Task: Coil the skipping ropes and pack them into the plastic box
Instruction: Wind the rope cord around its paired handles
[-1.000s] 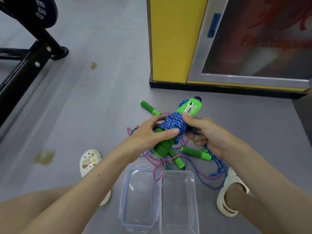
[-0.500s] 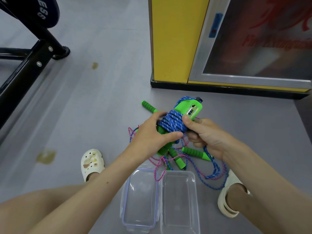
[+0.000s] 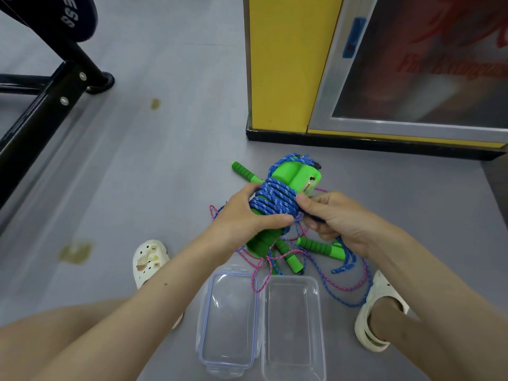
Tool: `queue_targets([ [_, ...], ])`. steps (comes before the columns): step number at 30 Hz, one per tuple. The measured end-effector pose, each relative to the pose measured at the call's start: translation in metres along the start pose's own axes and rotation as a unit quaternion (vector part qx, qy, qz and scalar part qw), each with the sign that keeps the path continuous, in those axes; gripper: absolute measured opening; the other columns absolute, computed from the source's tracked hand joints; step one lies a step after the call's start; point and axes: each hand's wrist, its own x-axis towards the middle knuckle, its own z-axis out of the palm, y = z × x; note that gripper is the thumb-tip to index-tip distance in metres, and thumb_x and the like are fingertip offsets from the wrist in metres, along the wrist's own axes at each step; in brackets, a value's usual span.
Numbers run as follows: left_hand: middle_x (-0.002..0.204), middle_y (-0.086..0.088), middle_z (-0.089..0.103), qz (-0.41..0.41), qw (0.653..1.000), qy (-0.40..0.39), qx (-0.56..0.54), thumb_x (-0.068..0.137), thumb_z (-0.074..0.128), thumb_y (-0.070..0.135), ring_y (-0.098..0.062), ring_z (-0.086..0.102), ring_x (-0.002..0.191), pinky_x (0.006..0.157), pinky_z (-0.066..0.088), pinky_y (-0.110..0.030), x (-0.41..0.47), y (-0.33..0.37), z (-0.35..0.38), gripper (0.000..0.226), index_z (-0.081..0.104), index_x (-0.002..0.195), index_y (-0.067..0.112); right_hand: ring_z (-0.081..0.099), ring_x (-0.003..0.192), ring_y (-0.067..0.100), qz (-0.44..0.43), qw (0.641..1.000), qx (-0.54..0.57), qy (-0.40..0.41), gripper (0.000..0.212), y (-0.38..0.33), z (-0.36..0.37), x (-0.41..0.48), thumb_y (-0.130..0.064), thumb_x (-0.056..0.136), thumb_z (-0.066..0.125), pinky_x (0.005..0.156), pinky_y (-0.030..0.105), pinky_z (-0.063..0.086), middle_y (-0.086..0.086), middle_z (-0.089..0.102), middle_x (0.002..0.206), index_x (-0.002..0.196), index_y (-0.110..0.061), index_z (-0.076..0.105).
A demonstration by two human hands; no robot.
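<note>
Centre frame: left hand (image 3: pixel 247 218) clasps the coiled blue rope (image 3: pixel 275 199) to steady it, while right hand (image 3: pixel 338 221) pinches its loose strand, apparently tucking it in.

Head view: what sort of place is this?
Likely a gym or fitness room: a black equipment frame with a weight plate at the upper left, a grey floor, and a fire-extinguisher cabinet set in a yellow wall.
</note>
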Motion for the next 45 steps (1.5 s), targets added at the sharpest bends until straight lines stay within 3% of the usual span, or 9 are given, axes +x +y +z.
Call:
queue_targets([
  [7, 0.103, 0.010, 0.068, 0.138, 0.950, 0.110, 0.259, 0.066, 0.084, 0.040, -0.016, 0.065, 0.094, 0.083, 0.054, -0.039, -0.003, -0.006, 0.009, 0.074, 0.043, 0.127, 0.034, 0.027, 0.031, 0.006, 0.042, 0.994, -0.070, 0.066, 0.038, 0.007, 0.002, 0.005, -0.039, 0.092, 0.056, 0.035, 0.017, 0.023, -0.002, 0.042, 0.043, 0.081, -0.005, 0.070],
  [17, 0.114, 0.009, 0.064, 0.214, 0.849, 0.171, 0.451, 0.081, 0.070, 0.040, -0.021, 0.063, 0.099, 0.065, 0.034, -0.027, -0.008, -0.007, 0.016, 0.066, 0.034, 0.136, 0.031, 0.034, 0.035, 0.005, 0.034, 0.990, -0.106, 0.084, 0.039, 0.009, 0.008, 0.006, -0.038, 0.091, 0.058, 0.037, 0.016, 0.024, -0.002, 0.044, 0.044, 0.079, -0.003, 0.070],
  [22, 0.080, 0.000, 0.066, 0.274, 0.730, 0.231, 0.582, 0.059, 0.087, 0.027, -0.025, 0.063, 0.060, 0.045, 0.028, -0.027, -0.002, -0.020, 0.019, 0.070, 0.059, 0.122, 0.012, 0.031, 0.034, 0.007, 0.047, 0.995, -0.054, 0.074, 0.077, 0.005, 0.014, 0.004, -0.070, 0.064, 0.058, 0.035, 0.016, 0.024, 0.003, 0.047, 0.054, 0.089, 0.002, 0.067],
  [26, 0.076, -0.004, 0.063, 0.380, 0.642, 0.291, 0.600, 0.057, 0.081, 0.006, -0.022, 0.057, 0.057, 0.041, 0.037, -0.029, 0.001, -0.028, 0.026, 0.064, 0.064, 0.118, 0.001, 0.029, 0.036, 0.009, 0.034, 0.996, -0.013, 0.077, 0.055, 0.003, 0.016, 0.003, -0.073, 0.062, 0.060, 0.037, 0.018, 0.023, 0.002, 0.045, 0.050, 0.065, -0.018, 0.055],
  [28, 0.085, -0.005, 0.066, 0.383, 0.673, 0.265, 0.574, 0.058, 0.085, 0.013, -0.023, 0.061, 0.068, 0.044, 0.042, -0.029, 0.001, -0.027, 0.026, 0.070, 0.061, 0.123, 0.001, 0.031, 0.033, 0.006, 0.023, 0.995, -0.018, 0.095, 0.048, 0.003, 0.013, 0.004, -0.066, 0.071, 0.063, 0.036, 0.016, 0.024, -0.002, 0.044, 0.046, 0.061, -0.020, 0.053],
  [32, 0.114, 0.005, 0.058, 0.255, 0.866, 0.123, 0.412, 0.080, 0.066, 0.051, -0.013, 0.055, 0.102, 0.072, 0.045, -0.028, -0.007, -0.010, 0.023, 0.067, 0.045, 0.138, 0.024, 0.028, 0.035, 0.005, 0.015, 0.993, -0.034, 0.116, 0.047, 0.001, 0.005, 0.005, -0.060, 0.073, 0.065, 0.039, 0.018, 0.024, -0.005, 0.042, 0.044, 0.063, -0.016, 0.055],
  [36, 0.110, 0.013, 0.058, 0.127, 0.978, 0.037, 0.161, 0.074, 0.068, 0.054, 0.000, 0.058, 0.095, 0.079, 0.049, -0.017, -0.001, 0.005, 0.007, 0.061, 0.051, 0.127, 0.030, 0.029, 0.038, 0.007, -0.018, 0.996, -0.031, 0.081, 0.050, 0.001, -0.001, 0.002, -0.062, 0.068, 0.065, 0.041, 0.020, 0.024, -0.002, 0.044, 0.051, 0.068, -0.013, 0.060],
  [40, 0.103, 0.005, 0.071, -0.014, 0.994, -0.111, -0.006, 0.064, 0.082, 0.041, -0.008, 0.069, 0.091, 0.078, 0.055, -0.022, 0.000, 0.006, -0.002, 0.052, 0.061, 0.111, 0.030, 0.022, 0.041, 0.006, -0.059, 0.998, -0.005, 0.000, 0.058, -0.003, -0.002, -0.003, -0.054, 0.062, 0.066, 0.038, 0.016, 0.020, -0.001, 0.034, 0.053, 0.088, -0.002, 0.064],
  [45, 0.085, 0.007, 0.074, 0.032, 0.996, -0.077, -0.009, 0.071, 0.081, 0.018, -0.007, 0.068, 0.078, 0.072, 0.057, -0.023, -0.002, 0.004, 0.000, 0.031, 0.066, 0.097, 0.026, 0.021, 0.044, 0.007, -0.083, 0.996, -0.014, -0.014, 0.041, -0.006, 0.001, -0.006, -0.046, 0.070, 0.065, 0.039, 0.017, 0.018, -0.001, 0.031, 0.054, 0.086, -0.008, 0.064],
])
